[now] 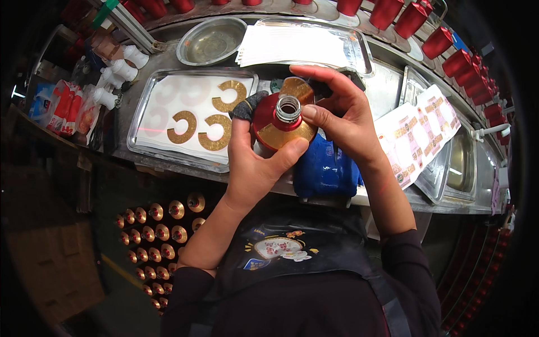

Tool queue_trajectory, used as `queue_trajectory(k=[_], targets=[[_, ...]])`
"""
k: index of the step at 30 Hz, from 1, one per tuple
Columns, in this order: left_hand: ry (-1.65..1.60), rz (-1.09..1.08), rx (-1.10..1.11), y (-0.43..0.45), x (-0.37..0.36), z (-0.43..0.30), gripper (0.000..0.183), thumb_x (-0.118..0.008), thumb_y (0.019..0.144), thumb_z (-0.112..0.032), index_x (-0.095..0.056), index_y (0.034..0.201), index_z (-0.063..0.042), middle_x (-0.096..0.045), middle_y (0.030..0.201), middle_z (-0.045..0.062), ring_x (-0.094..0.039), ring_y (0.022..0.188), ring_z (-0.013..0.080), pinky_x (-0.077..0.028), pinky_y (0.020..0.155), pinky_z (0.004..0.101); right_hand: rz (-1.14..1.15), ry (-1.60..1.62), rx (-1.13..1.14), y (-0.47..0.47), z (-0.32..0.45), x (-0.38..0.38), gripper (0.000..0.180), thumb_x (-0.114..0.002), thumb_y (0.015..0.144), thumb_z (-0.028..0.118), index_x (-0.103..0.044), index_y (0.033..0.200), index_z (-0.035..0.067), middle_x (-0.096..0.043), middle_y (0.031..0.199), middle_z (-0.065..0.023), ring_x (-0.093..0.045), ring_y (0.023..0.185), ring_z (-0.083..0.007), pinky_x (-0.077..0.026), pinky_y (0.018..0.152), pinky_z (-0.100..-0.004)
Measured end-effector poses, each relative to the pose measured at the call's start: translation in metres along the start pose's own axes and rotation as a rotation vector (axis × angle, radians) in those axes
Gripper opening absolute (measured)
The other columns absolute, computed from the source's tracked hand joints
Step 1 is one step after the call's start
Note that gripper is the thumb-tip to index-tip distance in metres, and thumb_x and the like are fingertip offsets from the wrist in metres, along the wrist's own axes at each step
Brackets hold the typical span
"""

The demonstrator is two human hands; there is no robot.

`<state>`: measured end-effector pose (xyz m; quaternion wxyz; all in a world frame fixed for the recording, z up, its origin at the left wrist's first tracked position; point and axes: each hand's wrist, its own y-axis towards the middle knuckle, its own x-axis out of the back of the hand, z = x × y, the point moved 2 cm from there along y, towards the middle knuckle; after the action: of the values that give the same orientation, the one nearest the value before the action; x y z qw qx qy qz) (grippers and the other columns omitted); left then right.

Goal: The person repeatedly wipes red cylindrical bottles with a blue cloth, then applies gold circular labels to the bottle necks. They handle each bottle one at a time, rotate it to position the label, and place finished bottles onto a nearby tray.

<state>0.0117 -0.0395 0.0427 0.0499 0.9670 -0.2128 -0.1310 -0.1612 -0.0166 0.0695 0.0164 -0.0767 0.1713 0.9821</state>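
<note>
My left hand [257, 168] holds a red glass bottle [260, 120] with its threaded mouth towards me. Black fabric covers fingertips of that hand, and its thumb lies on the bottle's gold C-shaped label [278, 134]. At the far side the label's end stands up off the shoulder. My right hand [343, 113] has its thumb beside the neck and its index finger stretched behind that raised end; its other fingers are partly hidden. Left of the hands, a metal tray [137, 145] carries a white backing sheet [158, 122] with several gold C-shaped labels [182, 127].
A blue padded bottle rest [326, 170] sits below my hands. Behind are a metal bowl [182, 52] and a stack of white sheets [292, 46]. A printed label sheet [414, 135] lies right, near a sink [463, 172]. Red bottles [387, 12] line a conveyor; gold-shouldered bottles [162, 231] stand below left.
</note>
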Motion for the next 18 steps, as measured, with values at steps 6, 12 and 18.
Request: queue_trajectory(k=[6, 12, 18], targets=[[0.538, -0.019, -0.264, -0.004, -0.003, 0.013, 0.094, -0.091, 0.066, -0.009, -0.036, 0.142, -0.005, -0.051, 0.135, 0.011, -0.05, 0.129, 0.0226, -0.039, 0.111, 0.0385, 0.027, -0.024, -0.052, 0.002, -0.001, 0.004, 0.051, -0.07, 0.089, 0.001, -0.053, 0.136, -0.002, -0.056, 0.137, -0.0117, -0.06, 0.116, -0.0157, -0.052, 0.093, -0.0281], [-0.118, 0.345, 0.131, 0.027, 0.021, 0.004, 0.099, -0.097, 0.056, -0.025, -0.045, 0.138, -0.007, -0.051, 0.131, 0.012, -0.052, 0.123, 0.0269, -0.041, 0.107, 0.0401, 0.023, -0.098, -0.023, -0.001, 0.003, 0.007, 0.055, -0.071, 0.088, 0.002, -0.05, 0.139, -0.003, -0.055, 0.14, -0.0138, -0.059, 0.119, -0.0175, -0.052, 0.097, -0.0294], [0.48, 0.154, -0.134, 0.015, 0.018, -0.002, 0.097, -0.096, 0.055, -0.019, -0.048, 0.138, -0.009, -0.046, 0.135, 0.012, -0.046, 0.13, 0.0289, -0.037, 0.11, 0.0408, -0.054, -0.036, -0.01, -0.007, 0.002, 0.001, 0.054, -0.073, 0.088, 0.005, -0.055, 0.138, 0.001, -0.058, 0.134, -0.0072, -0.059, 0.109, -0.0095, -0.049, 0.083, -0.0206]])
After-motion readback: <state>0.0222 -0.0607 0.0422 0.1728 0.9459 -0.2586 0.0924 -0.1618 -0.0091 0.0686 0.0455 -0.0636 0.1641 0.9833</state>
